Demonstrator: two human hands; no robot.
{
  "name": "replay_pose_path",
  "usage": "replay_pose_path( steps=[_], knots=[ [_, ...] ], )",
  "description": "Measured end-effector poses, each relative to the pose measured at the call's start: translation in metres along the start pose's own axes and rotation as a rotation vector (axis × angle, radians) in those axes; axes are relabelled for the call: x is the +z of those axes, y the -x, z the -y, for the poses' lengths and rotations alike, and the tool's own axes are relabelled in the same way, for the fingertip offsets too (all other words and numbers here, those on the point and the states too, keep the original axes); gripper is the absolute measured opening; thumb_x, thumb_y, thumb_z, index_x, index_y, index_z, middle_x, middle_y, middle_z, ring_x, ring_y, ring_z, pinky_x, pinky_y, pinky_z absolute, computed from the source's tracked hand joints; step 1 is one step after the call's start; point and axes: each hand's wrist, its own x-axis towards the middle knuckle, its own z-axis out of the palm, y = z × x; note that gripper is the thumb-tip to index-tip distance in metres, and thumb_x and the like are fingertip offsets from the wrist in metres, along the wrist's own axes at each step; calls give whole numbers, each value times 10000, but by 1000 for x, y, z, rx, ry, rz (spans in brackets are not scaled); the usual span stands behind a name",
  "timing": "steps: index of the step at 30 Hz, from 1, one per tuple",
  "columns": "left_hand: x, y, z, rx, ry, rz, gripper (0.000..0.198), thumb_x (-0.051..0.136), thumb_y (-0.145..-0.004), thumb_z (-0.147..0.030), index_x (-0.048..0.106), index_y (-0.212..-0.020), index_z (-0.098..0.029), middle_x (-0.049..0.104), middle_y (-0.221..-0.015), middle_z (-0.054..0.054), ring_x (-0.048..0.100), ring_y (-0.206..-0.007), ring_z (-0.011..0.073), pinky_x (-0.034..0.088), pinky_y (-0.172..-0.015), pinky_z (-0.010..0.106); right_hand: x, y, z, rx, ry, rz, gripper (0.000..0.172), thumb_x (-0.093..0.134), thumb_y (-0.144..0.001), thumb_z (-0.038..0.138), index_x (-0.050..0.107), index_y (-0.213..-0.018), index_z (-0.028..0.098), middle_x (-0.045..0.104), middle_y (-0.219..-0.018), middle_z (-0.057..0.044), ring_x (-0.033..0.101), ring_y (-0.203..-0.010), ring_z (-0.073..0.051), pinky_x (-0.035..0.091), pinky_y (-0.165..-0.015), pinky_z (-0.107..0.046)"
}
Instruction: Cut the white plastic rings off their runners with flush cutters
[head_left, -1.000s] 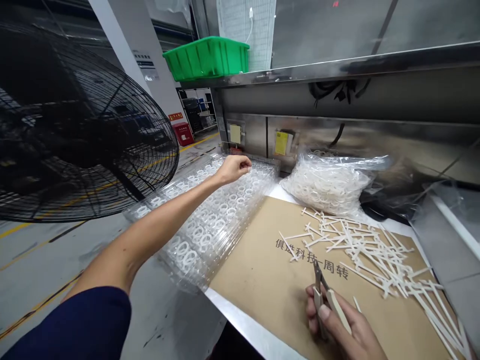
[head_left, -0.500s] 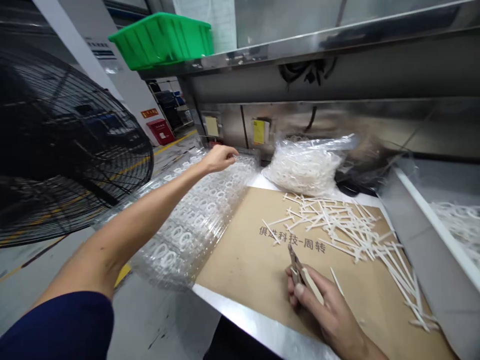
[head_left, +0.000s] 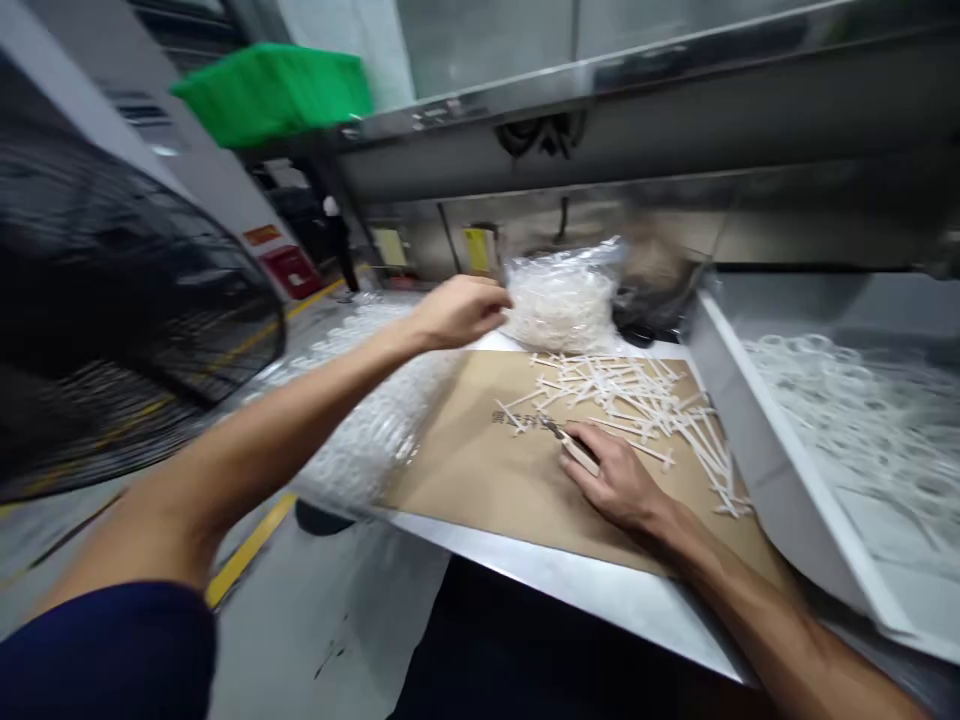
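Observation:
My left hand (head_left: 457,308) hovers with curled fingers between the stack of clear blister trays (head_left: 367,420) and a plastic bag of white rings (head_left: 564,300); motion blur hides whether anything is in it. My right hand (head_left: 611,482) rests on the brown cardboard sheet (head_left: 480,470), closed round a small pair of cutters (head_left: 564,440) with cream handles whose tip points left. A heap of white plastic runner sticks (head_left: 637,400) lies just beyond that hand.
A big black fan (head_left: 112,330) stands close on the left. A grey bin (head_left: 840,420) holding white rings sits at the right. A green crate (head_left: 274,90) rests on the steel shelf above. The steel table edge (head_left: 600,590) runs in front.
The view has swung right and is blurred. My left hand came off the far end of the trays toward the bag of rings. My right hand with the cutters slid further onto the cardboard.

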Motion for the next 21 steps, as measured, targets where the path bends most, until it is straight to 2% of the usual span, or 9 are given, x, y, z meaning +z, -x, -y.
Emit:
replay_pose_path(
  steps=[2,5,12,14,17,19,21],
  knots=[
    [3,-9,-19,57,30,33,284,576,-956,-232,772,-1129,-123,765,-1056,122,696,-882,194,518,-820,315,3,0,0,-37,19,17,263,596,-968,320,661,-1177,174,781,-1050,-151,744,-910,-314,561,-842,-448],
    [9,-26,-50,97,74,44,306,539,-945,-170,765,-1148,-135,757,-1104,127,693,-878,194,511,-814,321,7,1,0,-78,55,42,271,589,-959,302,664,-1182,168,797,-1024,-158,759,-868,-327,579,-795,-457],
    [31,-83,-147,295,106,113,253,514,-992,-194,749,-1087,-202,725,-1135,80,691,-993,215,521,-805,331,12,-2,10,-173,139,118,308,560,-969,286,649,-1223,136,777,-1131,-220,753,-976,-369,580,-856,-504],
    [40,-100,-175,355,117,117,234,537,-992,-208,741,-1107,-209,716,-1179,79,691,-1033,225,522,-802,335,11,-1,20,-165,170,141,245,557,-975,275,663,-1156,148,779,-1063,-200,745,-916,-353,575,-810,-477],
    [53,-120,-214,362,112,156,241,574,-975,-216,738,-1149,-192,710,-1227,99,687,-1093,248,524,-858,336,9,2,33,-127,211,184,128,625,-943,273,672,-1009,174,777,-954,-135,728,-819,-301,555,-742,-394],
    [63,-135,-231,315,72,219,236,579,-962,-212,763,-1108,-187,720,-1188,107,695,-1079,242,522,-877,324,8,0,34,-110,218,210,156,688,-918,310,675,-1026,198,792,-1042,-103,743,-924,-285,555,-802,-356],
    [73,-153,-242,331,83,216,248,559,-941,-178,784,-1044,-152,725,-1131,139,711,-1014,253,522,-838,337,6,-4,29,-92,220,220,222,697,-922,353,676,-1090,209,795,-1127,-88,747,-1008,-281,560,-837,-338]
  ],
)
